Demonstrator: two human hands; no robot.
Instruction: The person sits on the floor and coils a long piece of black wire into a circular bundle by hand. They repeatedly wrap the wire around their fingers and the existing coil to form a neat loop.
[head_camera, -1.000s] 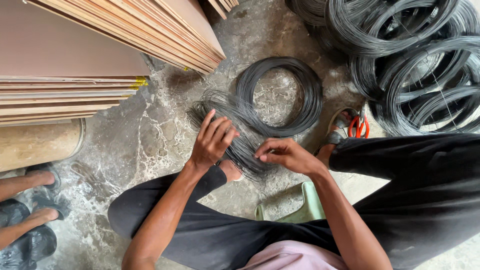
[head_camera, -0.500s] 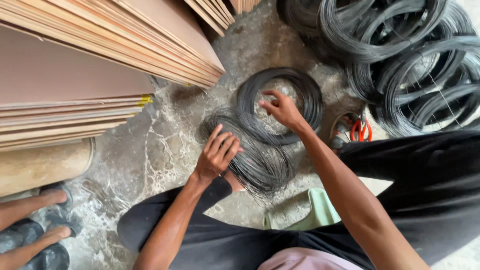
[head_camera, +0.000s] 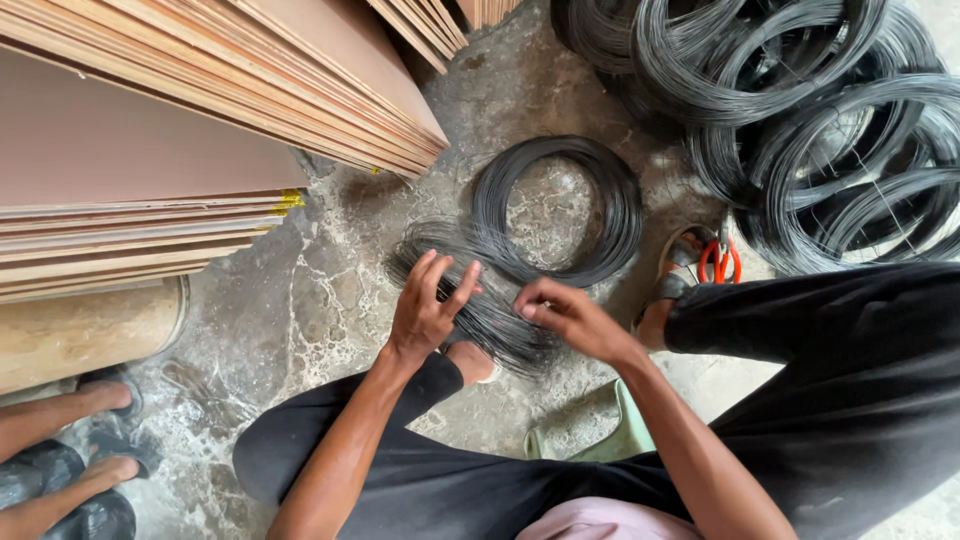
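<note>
A small bundle of thin black wire (head_camera: 480, 300) lies on the concrete floor between my knees. My left hand (head_camera: 428, 305) rests flat on it, fingers spread. My right hand (head_camera: 565, 315) pinches strands of the same bundle at its right end, fingers closed on the wire. Just beyond the bundle lies a round coil of black wire (head_camera: 560, 210), flat on the floor and touching the bundle's far side. My legs in black trousers frame the spot, with a bare foot under the bundle.
Stacked plywood sheets (head_camera: 200, 120) fill the left and top. Several large wire coils (head_camera: 800, 120) are piled at the top right. Orange-handled pliers (head_camera: 722, 260) lie by my right foot. Another person's feet in sandals (head_camera: 90, 440) are at the lower left. A green stool edge (head_camera: 610, 440) shows beneath me.
My right hand has come back from the round coil to the bundle and closed on its strands. The left hand stayed on the bundle.
</note>
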